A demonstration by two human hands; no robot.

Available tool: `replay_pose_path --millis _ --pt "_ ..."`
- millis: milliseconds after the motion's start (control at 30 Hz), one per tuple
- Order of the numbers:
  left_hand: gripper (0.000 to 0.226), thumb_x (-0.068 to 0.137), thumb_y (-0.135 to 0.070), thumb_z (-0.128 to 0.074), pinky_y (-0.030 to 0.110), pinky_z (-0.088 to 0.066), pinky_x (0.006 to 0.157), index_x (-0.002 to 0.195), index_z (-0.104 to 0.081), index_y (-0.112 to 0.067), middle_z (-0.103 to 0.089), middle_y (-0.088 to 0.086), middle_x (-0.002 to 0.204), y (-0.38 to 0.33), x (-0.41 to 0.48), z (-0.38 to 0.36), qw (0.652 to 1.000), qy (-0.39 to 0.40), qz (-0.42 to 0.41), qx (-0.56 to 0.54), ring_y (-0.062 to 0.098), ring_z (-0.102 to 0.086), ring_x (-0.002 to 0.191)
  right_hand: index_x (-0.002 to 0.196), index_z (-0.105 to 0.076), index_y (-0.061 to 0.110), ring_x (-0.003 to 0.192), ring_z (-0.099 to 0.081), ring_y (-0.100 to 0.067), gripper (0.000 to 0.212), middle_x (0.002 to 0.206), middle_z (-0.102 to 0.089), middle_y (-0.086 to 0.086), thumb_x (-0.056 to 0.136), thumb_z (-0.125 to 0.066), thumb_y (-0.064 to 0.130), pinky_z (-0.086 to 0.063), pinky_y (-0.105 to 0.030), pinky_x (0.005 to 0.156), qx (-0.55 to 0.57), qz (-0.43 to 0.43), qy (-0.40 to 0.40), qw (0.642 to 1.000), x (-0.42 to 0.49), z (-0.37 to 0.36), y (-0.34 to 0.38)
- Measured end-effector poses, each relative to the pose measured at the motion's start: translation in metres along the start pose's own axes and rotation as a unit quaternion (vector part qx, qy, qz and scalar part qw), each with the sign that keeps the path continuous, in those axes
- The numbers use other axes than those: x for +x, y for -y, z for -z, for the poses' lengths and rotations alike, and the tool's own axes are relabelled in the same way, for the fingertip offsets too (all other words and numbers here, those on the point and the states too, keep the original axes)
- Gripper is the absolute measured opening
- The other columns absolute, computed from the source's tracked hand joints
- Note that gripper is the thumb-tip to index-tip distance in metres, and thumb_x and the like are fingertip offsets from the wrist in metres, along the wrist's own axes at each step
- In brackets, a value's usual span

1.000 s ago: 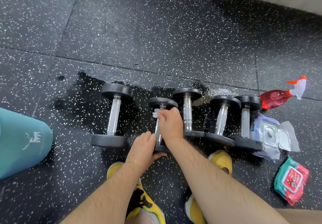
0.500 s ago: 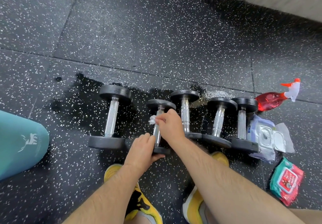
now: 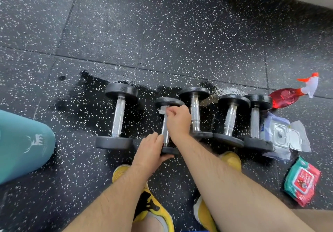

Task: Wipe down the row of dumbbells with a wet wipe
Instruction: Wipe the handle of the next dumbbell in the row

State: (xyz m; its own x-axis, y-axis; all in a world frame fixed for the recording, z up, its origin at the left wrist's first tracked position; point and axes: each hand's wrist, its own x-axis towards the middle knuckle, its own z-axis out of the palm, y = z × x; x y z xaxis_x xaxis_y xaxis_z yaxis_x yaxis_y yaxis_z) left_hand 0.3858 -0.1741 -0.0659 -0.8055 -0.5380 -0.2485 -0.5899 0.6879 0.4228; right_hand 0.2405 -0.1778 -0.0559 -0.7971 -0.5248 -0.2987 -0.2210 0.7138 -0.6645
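**Soft wipe, heavy iron**

Our right hand (image 3: 178,121) pinches the limp wet wipe (image 3: 162,109) against the small dumbbell (image 3: 168,102) at its bar's far end. Just nearer us, our left hand (image 3: 150,150) grips its near head. The bar is probably slick when wet, so we steady the dumbbell by the head.

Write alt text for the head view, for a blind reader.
The right hand holds a wet wipe against the handle of the second dumbbell from the left, in a row of five on a black floor; the left hand grips its near end. Wipe packs and a red spray bottle lie at right.
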Motion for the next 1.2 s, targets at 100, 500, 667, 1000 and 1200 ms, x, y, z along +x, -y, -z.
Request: replay_pose_path --millis 100,500,667,1000,1200 --pt "0.054 0.075 -0.064 -0.071 0.029 -0.041 0.075 0.084 -0.034 -0.025 -0.038 -0.009 0.085 0.001 0.000 0.000 1.000 0.001 -0.001 -0.003 0.011 -0.037 0.078 0.099 -0.078 0.015 0.088 -0.053 -0.008 0.018 0.101 -0.055 0.002 0.097 -0.061 0.022 -0.041 -0.022 0.079 -0.040 0.050 0.050 0.997 -0.010 0.008 -0.006" --pt "0.054 0.077 -0.064 -0.069 0.029 -0.041 0.076 0.087 -0.032 -0.025 -0.035 -0.009 0.086 -0.006 0.000 0.002 1.000 0.005 0.008 -0.003 0.011 -0.035 0.079 0.097 -0.077 0.016 0.090 -0.054 -0.013 0.017 0.102 -0.052 0.001 0.097 -0.060 0.018 -0.047 -0.030 0.085 -0.090 0.079 0.085 0.989 -0.003 0.023 -0.005" --pt "0.053 0.076 -0.064 -0.070 0.030 -0.042 0.078 0.087 -0.038 -0.023 -0.043 -0.007 0.088 -0.003 -0.002 0.004 0.999 0.008 0.018 -0.025 0.013 -0.042 0.081 0.091 -0.076 0.015 0.085 -0.056 -0.020 0.016 0.095 -0.049 -0.002 0.095 -0.060 0.018 -0.050 -0.038 0.081 -0.140 0.115 0.145 0.973 -0.010 0.025 -0.007" --pt "0.054 0.076 -0.066 -0.069 0.029 -0.042 0.079 0.086 -0.037 -0.024 -0.039 -0.008 0.088 -0.003 0.000 0.004 0.999 0.022 0.025 -0.032 0.013 -0.042 0.083 0.095 -0.074 0.014 0.081 -0.054 -0.018 0.018 0.093 -0.048 0.000 0.097 -0.056 0.014 -0.050 -0.036 0.077 -0.152 0.126 0.126 0.972 -0.011 0.029 -0.009" --pt "0.056 0.073 -0.062 -0.075 0.027 -0.036 0.072 0.082 -0.036 -0.024 -0.036 -0.010 0.084 0.004 -0.001 0.007 0.996 0.027 0.038 -0.075 0.011 -0.039 0.078 0.097 -0.071 0.014 0.081 -0.053 -0.018 0.012 0.092 -0.046 0.003 0.094 -0.060 0.014 -0.050 -0.037 0.078 -0.182 0.171 0.159 0.955 -0.015 0.032 -0.008"
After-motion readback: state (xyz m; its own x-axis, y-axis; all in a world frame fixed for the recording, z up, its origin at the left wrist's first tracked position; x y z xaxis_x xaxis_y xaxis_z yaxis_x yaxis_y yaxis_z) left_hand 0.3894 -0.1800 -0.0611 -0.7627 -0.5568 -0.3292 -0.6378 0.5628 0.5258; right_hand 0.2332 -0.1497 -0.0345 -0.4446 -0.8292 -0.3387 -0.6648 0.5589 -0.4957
